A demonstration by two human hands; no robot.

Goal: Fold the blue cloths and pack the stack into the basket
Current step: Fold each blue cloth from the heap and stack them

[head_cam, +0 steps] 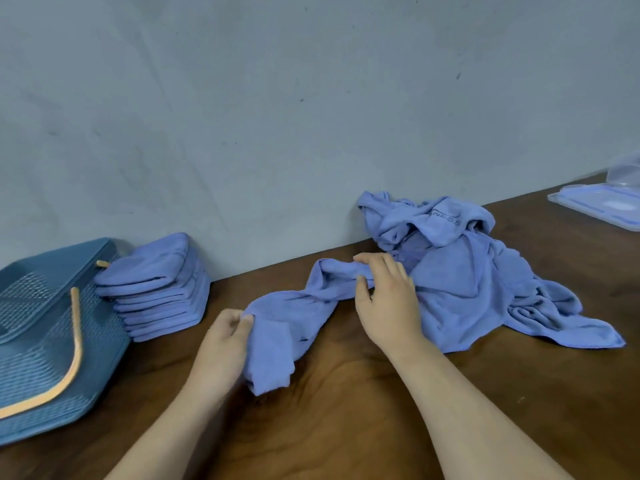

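Note:
A crumpled blue cloth [294,317] lies stretched across the middle of the brown table. My left hand [223,344] pinches its near left end. My right hand [388,299] grips its far end, where it meets a loose heap of unfolded blue cloths [467,271] against the wall. A stack of several folded blue cloths [159,289] stands at the left by the wall. Beside that stack sits the blue mesh basket [38,358], with its peach handle [74,355] lying down across the inside.
A grey wall [277,116] runs along the far edge of the table [346,410]. At the far right lies a clear plastic lid with blue trim [599,206], with a clear container [623,171] behind it.

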